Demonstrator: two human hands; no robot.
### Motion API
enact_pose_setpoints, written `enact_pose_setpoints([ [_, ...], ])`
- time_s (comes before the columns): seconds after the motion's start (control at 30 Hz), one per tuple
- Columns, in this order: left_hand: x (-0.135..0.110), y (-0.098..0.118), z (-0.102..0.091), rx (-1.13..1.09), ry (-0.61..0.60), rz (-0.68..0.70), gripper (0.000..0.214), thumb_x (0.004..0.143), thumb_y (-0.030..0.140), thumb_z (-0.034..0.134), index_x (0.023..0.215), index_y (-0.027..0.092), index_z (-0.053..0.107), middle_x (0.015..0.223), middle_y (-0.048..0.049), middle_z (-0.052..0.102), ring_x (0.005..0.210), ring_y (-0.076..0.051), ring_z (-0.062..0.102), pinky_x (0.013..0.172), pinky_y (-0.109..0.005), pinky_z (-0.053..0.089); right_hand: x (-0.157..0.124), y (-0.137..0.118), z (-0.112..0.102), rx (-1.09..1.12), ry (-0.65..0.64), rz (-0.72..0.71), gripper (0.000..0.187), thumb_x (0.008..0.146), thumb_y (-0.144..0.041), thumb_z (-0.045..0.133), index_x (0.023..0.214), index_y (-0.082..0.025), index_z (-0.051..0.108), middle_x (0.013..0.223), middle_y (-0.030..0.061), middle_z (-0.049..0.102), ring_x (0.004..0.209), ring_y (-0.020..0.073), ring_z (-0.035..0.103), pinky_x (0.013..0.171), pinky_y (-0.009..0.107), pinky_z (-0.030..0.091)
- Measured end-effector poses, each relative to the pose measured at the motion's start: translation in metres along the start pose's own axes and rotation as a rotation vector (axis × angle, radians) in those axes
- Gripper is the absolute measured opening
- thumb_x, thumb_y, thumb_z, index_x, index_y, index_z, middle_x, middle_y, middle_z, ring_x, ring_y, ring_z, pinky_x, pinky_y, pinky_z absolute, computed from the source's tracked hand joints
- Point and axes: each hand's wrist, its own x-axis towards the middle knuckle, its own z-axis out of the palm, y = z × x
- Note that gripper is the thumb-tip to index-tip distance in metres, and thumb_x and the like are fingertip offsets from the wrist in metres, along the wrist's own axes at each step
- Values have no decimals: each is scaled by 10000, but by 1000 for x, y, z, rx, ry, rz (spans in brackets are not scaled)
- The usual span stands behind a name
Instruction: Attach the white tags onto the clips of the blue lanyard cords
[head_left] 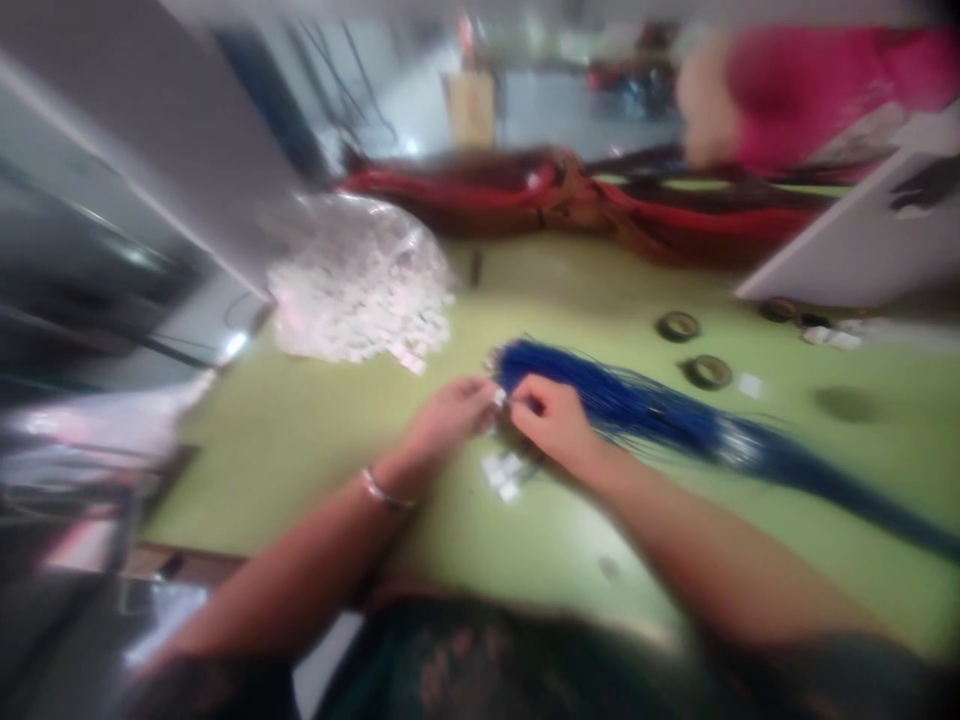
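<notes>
My left hand (457, 408) pinches a small white connector (499, 397) between thumb and fingertips. Just to its right, my right hand (551, 415) is closed, fingertips pressed together on what looks like the end of a blue wire. Behind and beside it lies a long bundle of blue wires (637, 400), running off to the right and bound with a clear wrap (739, 443). Several white connectors (502, 475) with wires lie on the table under my hands. A clear plastic bag (360, 285) full of small white connectors rests at the left. Blur hides the fine detail between my fingers.
Two rolls of dark tape (707, 372) lie on the green table (315, 430) at the right. Red and brown wire bundles (570, 200) stretch along the back. A white panel (847, 230) stands at the right. Beyond is a person in a pink top (817, 90).
</notes>
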Motion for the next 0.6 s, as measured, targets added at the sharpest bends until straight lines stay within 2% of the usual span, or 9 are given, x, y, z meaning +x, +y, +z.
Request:
enact_pose_setpoints([
  [0.17,-1,2,0,148,55,95,231,737,360,721,824,152,671,618,-2,635,477,-72,489,456,-194,388,-2,4,1,-96,-38,1,73,712,-194,546,645,-180,570,564,-29,564,522,94,448,514,212,318],
  [0.3,-3,6,-4,302,48,176,233,741,352,710,863,154,696,669,-17,660,521,-86,526,487,-202,416,1,6,1,-105,-57,-19,77,698,-172,547,621,-180,542,561,-36,542,530,90,432,530,211,307],
  [0.4,-4,8,-8,369,17,164,250,768,382,682,883,160,697,637,-5,640,499,-84,510,481,-202,408,2,6,2,-119,-124,-55,75,692,-155,552,622,-181,538,569,-40,539,547,92,433,546,211,302],
  [0.5,-3,10,-6,452,-41,101,267,774,420,670,858,167,677,568,13,615,469,-97,511,469,-208,409,2,2,2,-254,-141,-66,92,735,-209,575,649,-184,558,602,-21,566,582,111,450,560,226,293],
  [0.6,-3,8,-7,606,9,141,306,759,454,678,890,178,686,654,-14,688,540,-135,597,515,-228,460,1,-4,-3,-307,-170,-10,77,764,-254,600,730,-185,596,654,-10,611,610,121,490,570,224,313],
])
